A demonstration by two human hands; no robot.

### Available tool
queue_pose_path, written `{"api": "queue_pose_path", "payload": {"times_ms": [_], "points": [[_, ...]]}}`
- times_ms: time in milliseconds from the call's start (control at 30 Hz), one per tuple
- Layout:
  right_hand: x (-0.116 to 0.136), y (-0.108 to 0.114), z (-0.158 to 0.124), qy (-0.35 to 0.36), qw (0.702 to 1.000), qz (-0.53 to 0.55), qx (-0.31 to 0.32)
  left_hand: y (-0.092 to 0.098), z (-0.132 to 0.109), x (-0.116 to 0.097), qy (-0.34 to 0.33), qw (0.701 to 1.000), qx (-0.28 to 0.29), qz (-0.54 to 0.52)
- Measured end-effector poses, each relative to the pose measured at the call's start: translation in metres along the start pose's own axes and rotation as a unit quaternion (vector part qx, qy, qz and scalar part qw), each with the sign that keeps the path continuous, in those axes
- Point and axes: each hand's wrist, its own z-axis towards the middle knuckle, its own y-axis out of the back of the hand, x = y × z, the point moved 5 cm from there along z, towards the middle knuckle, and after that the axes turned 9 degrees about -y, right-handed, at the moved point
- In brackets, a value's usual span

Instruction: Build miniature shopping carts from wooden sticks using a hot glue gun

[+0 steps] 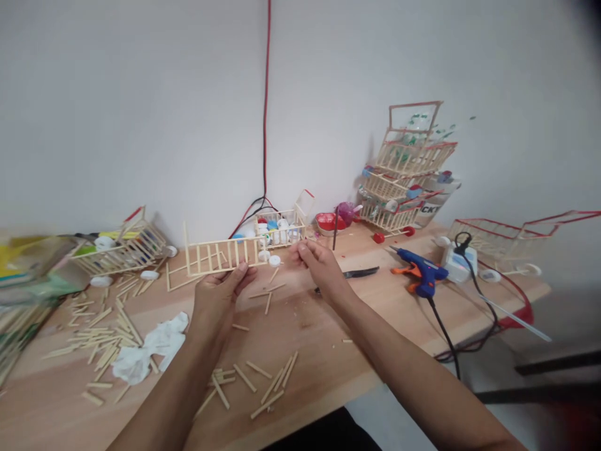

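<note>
My left hand [224,285] pinches the lower rail of a ladder-like wooden stick frame [220,257], holding it raised above the table. One long stick stands up at the frame's left end. To the right of the frame, my right hand [319,263] is closed, thumb against fingertips; whatever is between them is too small to make out. Behind the hands stands a small stick cart [282,228] filled with bottle caps. Another flat stick frame [176,275] lies behind my left hand. White caps [274,260] sit near the held frame's right end.
A blue glue gun [420,270] with its cord lies right, beside a white power adapter [459,262]. A black knife [360,273] lies behind my right forearm. Stacked stick carts [399,181] stand at the back right. Loose cut sticks [110,332] and crumpled tissue [164,341] lie left.
</note>
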Motion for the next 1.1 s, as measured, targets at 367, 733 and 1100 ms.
{"api": "queue_pose_path", "payload": {"times_ms": [367, 733, 1100], "points": [[-0.004, -0.016, -0.01, -0.011, 0.999, -0.018, 0.038, 0.017, 0.017, -0.009, -0.037, 0.996, -0.04, -0.072], [-0.02, -0.034, -0.014, -0.06, 0.99, -0.027, 0.127, 0.022, 0.021, -0.01, -0.022, 0.998, -0.022, -0.063], [-0.004, -0.044, 0.0, -0.063, 0.991, -0.063, 0.103, 0.006, 0.01, -0.01, -0.024, 0.997, 0.053, -0.042]]}}
